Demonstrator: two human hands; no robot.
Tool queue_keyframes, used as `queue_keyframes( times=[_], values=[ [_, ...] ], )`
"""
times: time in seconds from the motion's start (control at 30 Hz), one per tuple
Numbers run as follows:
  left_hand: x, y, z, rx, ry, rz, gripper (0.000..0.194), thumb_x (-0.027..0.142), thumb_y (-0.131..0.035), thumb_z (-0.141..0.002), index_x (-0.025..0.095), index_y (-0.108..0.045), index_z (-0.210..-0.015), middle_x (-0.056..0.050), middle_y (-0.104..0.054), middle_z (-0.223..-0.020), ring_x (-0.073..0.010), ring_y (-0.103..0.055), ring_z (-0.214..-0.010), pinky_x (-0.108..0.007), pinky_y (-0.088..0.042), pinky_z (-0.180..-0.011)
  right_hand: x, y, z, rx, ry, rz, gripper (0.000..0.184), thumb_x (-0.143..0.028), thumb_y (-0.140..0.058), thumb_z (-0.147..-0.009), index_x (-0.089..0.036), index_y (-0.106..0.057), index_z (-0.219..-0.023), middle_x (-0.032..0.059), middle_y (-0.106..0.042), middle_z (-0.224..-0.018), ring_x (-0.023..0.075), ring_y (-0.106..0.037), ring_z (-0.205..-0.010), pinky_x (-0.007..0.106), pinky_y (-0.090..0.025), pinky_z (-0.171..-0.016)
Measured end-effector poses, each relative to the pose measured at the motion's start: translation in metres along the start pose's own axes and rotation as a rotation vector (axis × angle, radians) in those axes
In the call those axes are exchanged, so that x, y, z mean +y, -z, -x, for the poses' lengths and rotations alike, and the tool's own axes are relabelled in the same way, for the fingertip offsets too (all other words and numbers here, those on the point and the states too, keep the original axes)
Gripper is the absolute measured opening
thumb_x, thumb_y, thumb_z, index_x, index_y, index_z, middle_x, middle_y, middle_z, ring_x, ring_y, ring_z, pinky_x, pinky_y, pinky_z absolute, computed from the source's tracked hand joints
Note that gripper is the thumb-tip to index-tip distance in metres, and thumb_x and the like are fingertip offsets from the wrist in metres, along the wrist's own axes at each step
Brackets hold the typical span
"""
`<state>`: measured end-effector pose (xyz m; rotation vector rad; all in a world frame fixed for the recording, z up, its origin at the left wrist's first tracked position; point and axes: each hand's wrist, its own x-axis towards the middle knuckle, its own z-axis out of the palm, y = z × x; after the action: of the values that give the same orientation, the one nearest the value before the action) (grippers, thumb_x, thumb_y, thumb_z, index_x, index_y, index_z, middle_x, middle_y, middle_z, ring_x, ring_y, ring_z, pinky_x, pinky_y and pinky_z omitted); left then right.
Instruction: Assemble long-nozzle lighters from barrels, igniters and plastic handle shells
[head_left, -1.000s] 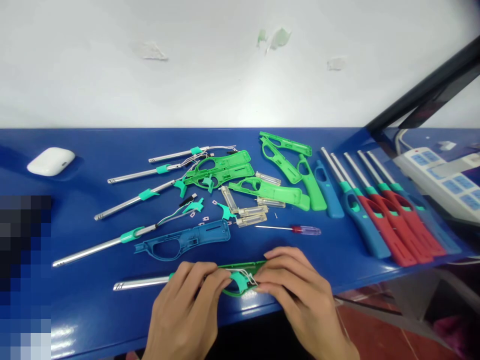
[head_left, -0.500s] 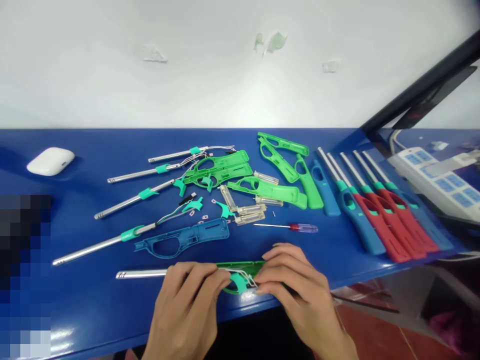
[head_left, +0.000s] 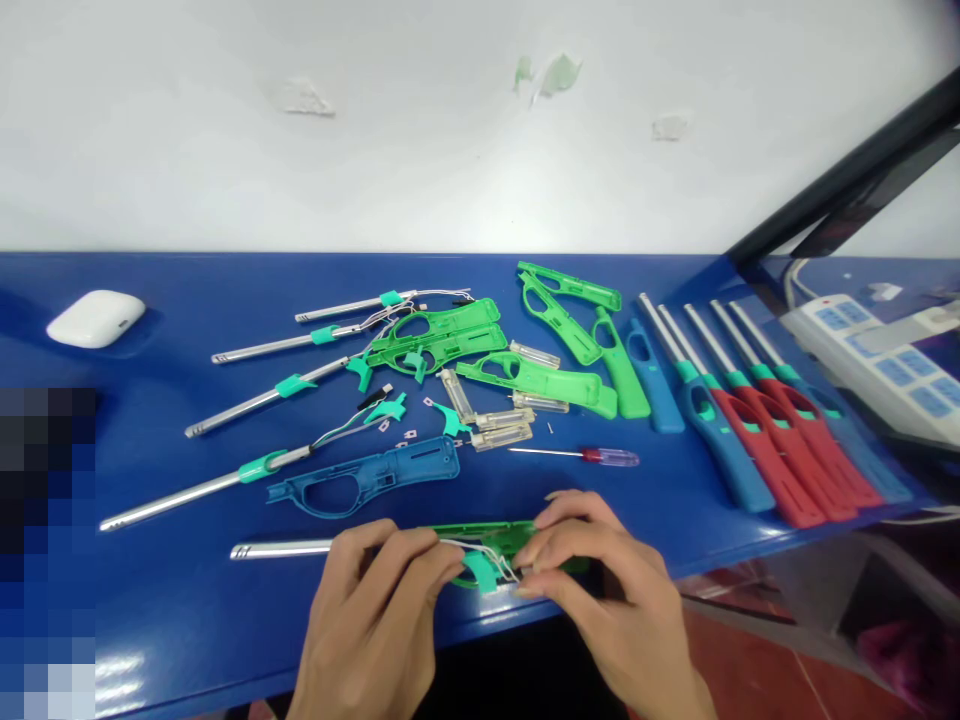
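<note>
At the blue table's (head_left: 187, 625) near side, our left hand (head_left: 375, 610) grips the green shell (head_left: 514, 538); our right hand (head_left: 619, 590), more arched than before, bunches fingertips at white wires (head_left: 486, 549), gripping what we cannot tell

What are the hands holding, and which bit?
Left hand: green casing, by the end near the metal tube. Right hand: at the white wires, hold hidden.

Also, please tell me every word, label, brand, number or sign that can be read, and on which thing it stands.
None can be read.
White power strip: any print on its blue panels is too small to read.
Held green shell: no lettering visible.
</note>
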<state>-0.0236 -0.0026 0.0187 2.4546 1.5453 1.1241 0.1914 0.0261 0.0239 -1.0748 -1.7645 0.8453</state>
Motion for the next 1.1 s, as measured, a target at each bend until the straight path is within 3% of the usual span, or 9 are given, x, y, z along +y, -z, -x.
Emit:
queue_keyframes(
  times=[0.27,0.43,0.6,0.73,0.97,1.1],
  values=[
    [-0.001,0.000,0.004,-0.022,-0.026,-0.024,0.023,-0.007,-0.059,-0.093,0.013,-0.067,-0.103,-0.003,-0.073,-0.093,-0.0180,-0.061,-0.092,-0.039,-0.047,-0.089,-0.003,0.000,-0.004,0.008,0.031,0.012,0.026,-0.003,-0.073,-0.090,-0.028,-0.073,-0.085,-0.0080,-0.078,-0.080,0.0153,-0.067,-0.083,0.030,-0.056,-0.083],
    [-0.006,0.000,0.010,-0.076,-0.088,-0.050,0.032,-0.012,-0.058,-0.090,0.012,-0.069,-0.107,-0.003,-0.075,-0.100,-0.0180,-0.064,-0.097,-0.040,-0.046,-0.093,0.003,0.004,0.001,-0.034,0.095,0.103,0.022,-0.005,-0.072,-0.093,-0.027,-0.074,-0.093,-0.0062,-0.079,-0.087,0.0175,-0.068,-0.089,0.037,-0.054,-0.096],
    [-0.006,0.004,0.006,-0.112,0.068,-0.127,0.038,-0.004,-0.056,-0.095,0.026,-0.073,-0.110,-0.005,-0.068,-0.114,-0.0235,-0.057,-0.112,-0.039,-0.048,-0.095,0.006,0.007,0.003,-0.107,0.170,0.189,0.017,-0.013,-0.072,-0.096,-0.025,-0.075,-0.107,-0.0016,-0.080,-0.096,0.0202,-0.070,-0.098,0.042,-0.056,-0.096],
    [-0.005,0.004,0.003,-0.120,0.065,-0.029,0.038,-0.007,-0.053,-0.095,0.021,-0.072,-0.113,-0.006,-0.068,-0.121,-0.0215,-0.058,-0.120,-0.038,-0.048,-0.101,0.004,0.006,0.000,-0.102,0.188,0.178,0.019,-0.011,-0.068,-0.097,-0.024,-0.075,-0.109,0.0001,-0.080,-0.095,0.0195,-0.072,-0.089,0.042,-0.060,-0.087],
    [-0.009,0.003,0.004,-0.121,0.047,0.013,0.031,0.000,-0.056,-0.099,0.018,-0.071,-0.119,-0.004,-0.072,-0.118,-0.0177,-0.061,-0.115,-0.035,-0.047,-0.105,0.002,0.003,-0.001,-0.095,0.206,0.179,0.019,-0.007,-0.071,-0.095,-0.020,-0.073,-0.108,-0.0001,-0.079,-0.094,0.0167,-0.072,-0.085,0.042,-0.056,-0.091],
    [-0.005,0.003,0.001,-0.043,0.095,0.072,0.026,-0.001,-0.059,-0.097,0.016,-0.071,-0.113,-0.003,-0.073,-0.112,-0.0157,-0.064,-0.110,-0.032,-0.049,-0.102,0.003,0.003,0.000,-0.089,0.216,0.182,0.021,-0.004,-0.070,-0.094,-0.020,-0.073,-0.107,-0.0002,-0.078,-0.095,0.0164,-0.071,-0.086,0.042,-0.055,-0.092]
  ],
)
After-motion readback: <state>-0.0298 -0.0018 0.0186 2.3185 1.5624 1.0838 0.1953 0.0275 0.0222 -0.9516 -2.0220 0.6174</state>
